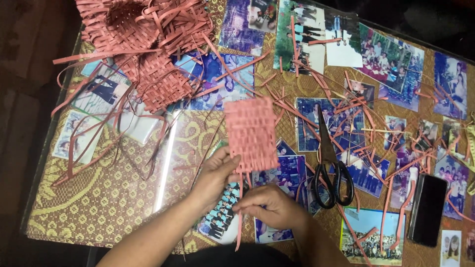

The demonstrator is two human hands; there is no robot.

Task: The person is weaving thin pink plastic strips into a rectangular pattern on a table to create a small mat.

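Holding the pink woven panel [251,133] upright above the table's centre, my left hand [215,175] pinches its lower edge for steadiness while my right hand [269,205] closes on a loose strip [241,217], scissors [330,168] at three o'clock.

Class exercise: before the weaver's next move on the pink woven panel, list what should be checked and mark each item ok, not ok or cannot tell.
1. Left hand grips the woven panel at its lower edge: ok.
2. Right hand pinches a loose strip hanging below: ok.
3. Scissors within reach, right of the panel: ok.
4. Scissors' blades closed: ok.
5. Phone apart from the work: ok.
6. Weave tightness: cannot tell.
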